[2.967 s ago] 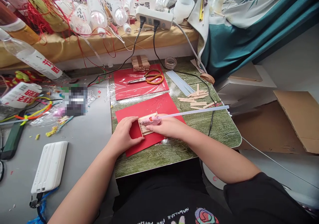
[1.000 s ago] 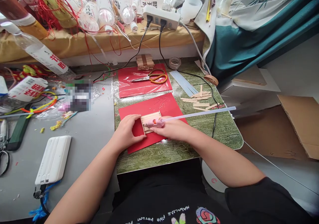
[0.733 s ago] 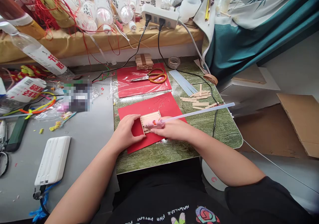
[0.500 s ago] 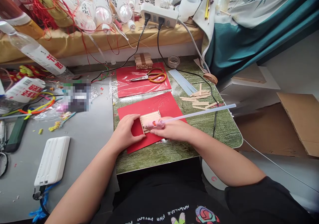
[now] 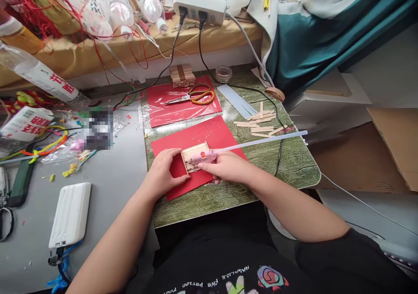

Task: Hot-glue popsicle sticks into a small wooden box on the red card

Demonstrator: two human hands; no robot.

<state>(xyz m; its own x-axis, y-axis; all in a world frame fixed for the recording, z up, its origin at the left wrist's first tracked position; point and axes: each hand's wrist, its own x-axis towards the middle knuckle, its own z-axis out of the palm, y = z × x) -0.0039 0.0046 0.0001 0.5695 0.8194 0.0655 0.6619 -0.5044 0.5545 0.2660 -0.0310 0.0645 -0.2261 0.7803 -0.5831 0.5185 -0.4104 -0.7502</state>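
Observation:
A small panel of wooden craft sticks (image 5: 190,149) with raised strips along its edges lies on a red sheet (image 5: 225,135). My left hand (image 5: 162,172) grips the panel's left edge, with thumb and fingers at its near and far corners. In my right hand (image 5: 230,167) is a pink hot glue gun (image 5: 203,155), held low over the panel with its nose pointing left. A long translucent glue stick (image 5: 264,143) sticks out of the gun's back over my right wrist. Whether the nozzle touches the wood I cannot tell.
Scissors (image 5: 196,97) lie on plastic-wrapped red sheets (image 5: 156,115). Beyond are bundled craft sticks (image 5: 182,76) and a tape roll (image 5: 224,73). Loose sticks (image 5: 263,128) and glue sticks (image 5: 237,102) lie to the right. A black cord (image 5: 279,157) crosses the table there. A white power bank (image 5: 70,215) lies left.
The view has shifted slightly. My right hand has moved the glue gun a little away from me over the panel. The left hand keeps its hold on the panel's edge.

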